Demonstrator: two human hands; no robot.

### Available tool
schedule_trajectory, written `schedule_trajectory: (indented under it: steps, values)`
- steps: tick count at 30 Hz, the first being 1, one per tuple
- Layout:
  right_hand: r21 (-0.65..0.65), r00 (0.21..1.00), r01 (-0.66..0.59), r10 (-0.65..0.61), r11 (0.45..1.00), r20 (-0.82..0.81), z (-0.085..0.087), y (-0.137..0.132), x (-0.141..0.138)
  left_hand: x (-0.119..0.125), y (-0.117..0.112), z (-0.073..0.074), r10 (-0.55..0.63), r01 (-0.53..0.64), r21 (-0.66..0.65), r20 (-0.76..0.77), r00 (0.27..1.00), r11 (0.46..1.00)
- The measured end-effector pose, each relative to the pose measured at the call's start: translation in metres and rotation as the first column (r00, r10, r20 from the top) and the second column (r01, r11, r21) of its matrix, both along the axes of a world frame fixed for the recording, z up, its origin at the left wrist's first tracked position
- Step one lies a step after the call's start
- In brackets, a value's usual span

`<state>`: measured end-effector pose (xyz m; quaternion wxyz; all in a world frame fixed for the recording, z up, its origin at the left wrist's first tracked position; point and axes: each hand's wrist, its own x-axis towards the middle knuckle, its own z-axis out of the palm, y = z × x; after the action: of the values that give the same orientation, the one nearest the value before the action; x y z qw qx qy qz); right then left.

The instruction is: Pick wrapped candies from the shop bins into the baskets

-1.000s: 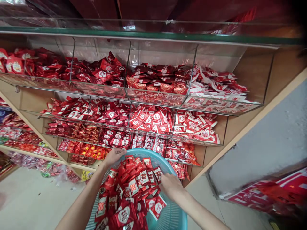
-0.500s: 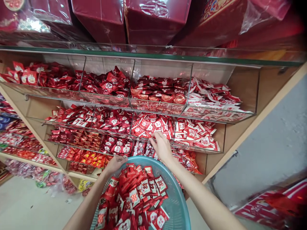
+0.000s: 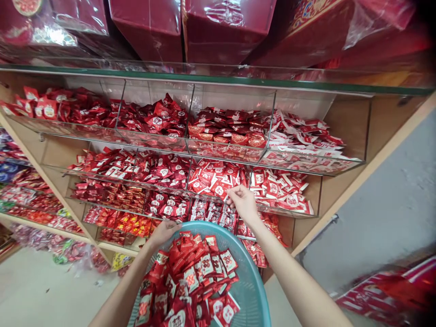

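Gripping the rim of a blue basket (image 3: 251, 290) with the left hand (image 3: 164, 232); right hand (image 3: 243, 204) fingers pinched at one clear bin (image 3: 218, 196), can't tell if they've got one of the red packets (image 3: 200, 272); dozens lie every which way.

above: maroon boxes (image 3: 225, 32) in clear plastic | green-edged glass shelf (image 3: 218, 78) | right: grey wall (image 3: 384, 200) | below: pale floor (image 3: 44, 290)

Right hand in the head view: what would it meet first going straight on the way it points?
The right hand would likely meet red-and-white packets in the clear bin; depth is unclear.
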<state>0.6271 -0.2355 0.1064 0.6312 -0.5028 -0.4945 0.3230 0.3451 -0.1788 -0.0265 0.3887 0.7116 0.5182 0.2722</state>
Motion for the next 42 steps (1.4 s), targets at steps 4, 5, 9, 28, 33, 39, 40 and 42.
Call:
schedule_trajectory:
  steps: [4,5,9,28,33,39,40,42]
  values:
    - [-0.018,0.987,-0.009,0.006,1.0,-0.163,0.005,-0.009,-0.001,0.001,-0.002,0.002,0.002,-0.002,-0.012,0.0,1.0,1.0]
    - [-0.03,0.977,-0.013,0.006,0.999,-0.211,0.006,-0.014,-0.001,0.002,-0.003,0.003,0.004,-0.004,-0.008,-0.004,1.0,1.0]
    - [-0.071,0.979,-0.069,0.054,0.995,-0.196,0.007,-0.041,0.001,0.001,-0.008,0.008,0.019,-0.019,-0.005,-0.021,1.0,1.0]
    - [-0.351,0.554,-0.524,0.623,0.776,0.552,-0.049,-0.116,0.004,0.006,-0.007,0.014,-0.024,0.02,-0.079,-0.049,0.998,0.997]
    - [-0.534,-0.006,-0.488,0.609,0.691,0.793,-0.077,-0.124,-0.022,0.006,-0.007,0.013,-0.011,0.007,-0.074,-0.052,0.999,0.997]
    - [-0.579,-0.241,-0.498,0.538,0.646,0.808,-0.106,-0.13,-0.05,0.005,-0.013,0.015,-0.003,0.0,-0.075,-0.029,1.0,0.997]
    - [-0.573,-0.245,-0.505,0.529,0.646,0.812,-0.113,-0.131,-0.053,0.004,-0.014,0.015,-0.002,0.001,-0.079,-0.025,1.0,0.997]
    - [-0.544,-0.241,-0.522,0.498,0.657,0.833,-0.129,-0.136,-0.058,0.003,-0.016,0.015,-0.001,0.0,-0.09,-0.015,1.0,0.996]
